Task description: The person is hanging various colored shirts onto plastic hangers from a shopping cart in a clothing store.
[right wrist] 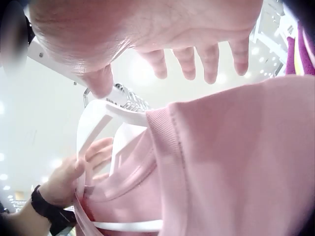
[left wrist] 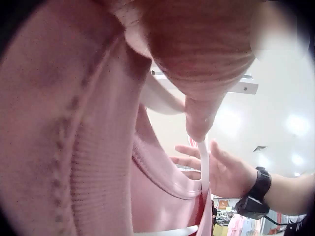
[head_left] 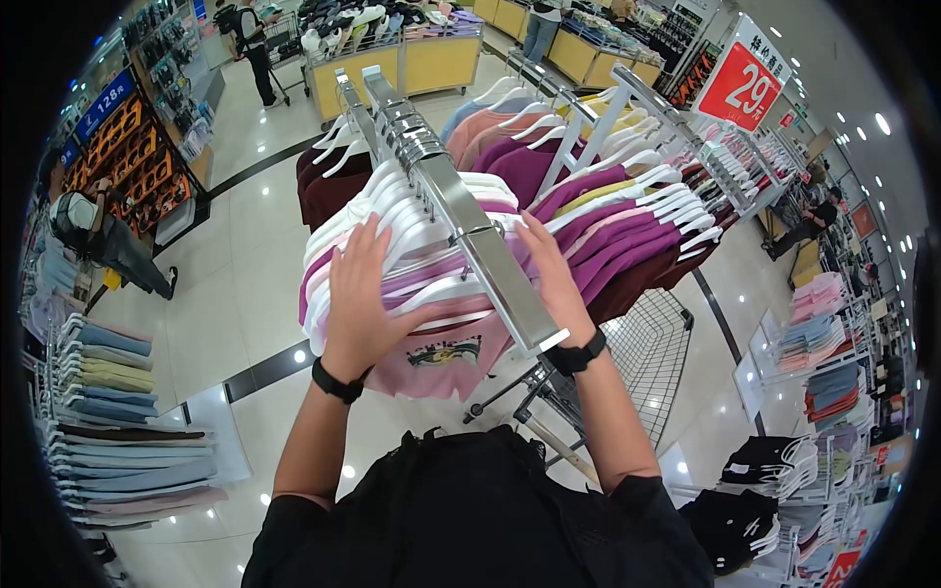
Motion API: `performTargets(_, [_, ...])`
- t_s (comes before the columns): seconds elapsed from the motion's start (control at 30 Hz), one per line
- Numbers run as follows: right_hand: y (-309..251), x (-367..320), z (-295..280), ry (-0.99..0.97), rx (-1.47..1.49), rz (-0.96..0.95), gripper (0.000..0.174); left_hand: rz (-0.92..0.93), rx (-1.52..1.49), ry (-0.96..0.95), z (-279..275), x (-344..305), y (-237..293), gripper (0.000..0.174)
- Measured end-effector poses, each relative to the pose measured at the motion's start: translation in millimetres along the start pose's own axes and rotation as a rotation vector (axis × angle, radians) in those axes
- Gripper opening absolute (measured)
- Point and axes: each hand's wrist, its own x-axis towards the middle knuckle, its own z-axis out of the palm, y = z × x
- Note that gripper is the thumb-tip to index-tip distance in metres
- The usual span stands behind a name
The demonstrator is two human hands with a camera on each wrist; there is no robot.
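Note:
A pink T-shirt (head_left: 436,377) with a printed front hangs nearest me at the end of a metal rail (head_left: 470,225). Behind it on white hangers are more tops in white, lilac and pink. My left hand (head_left: 355,309) lies along the left side of this row, its fingers extended and the thumb stretched toward the front hanger (left wrist: 204,164). On the other side of the rail, my right hand (head_left: 557,284) has its fingers spread beside the row's right shoulders. In the right wrist view its fingers point down above the pink shirt's shoulder, nothing gripped.
Purple tops (head_left: 627,240) hang close on the right. A wire shopping cart (head_left: 642,348) stands below at right. Folded-looking trousers on hangers (head_left: 137,461) fill a rack at left. A red price sign (head_left: 745,83) rises at upper right. Several people stand farther off.

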Motion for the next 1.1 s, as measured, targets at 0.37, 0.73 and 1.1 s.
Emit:
performTargets(0.37, [42.3, 16.8, 43.9, -0.117, 0.108, -0.035, 0.040, -0.048, -0.077, 0.007, 14.7, -4.8, -3.6, 0.084])
performTargets(0.73, [8.5, 35.6, 36.8, 0.047, 0.404, -0.040, 0.025, -0.075, -0.178, 0.108, 25.2, -5.8, 0.6, 0.067])
performTargets(1.1, [15.9, 28.8, 49.4, -0.117, 0.658, 0.132, 0.025, -0.345, -0.298, -0.292, -13.8, 11.7, -4.8, 0.071])
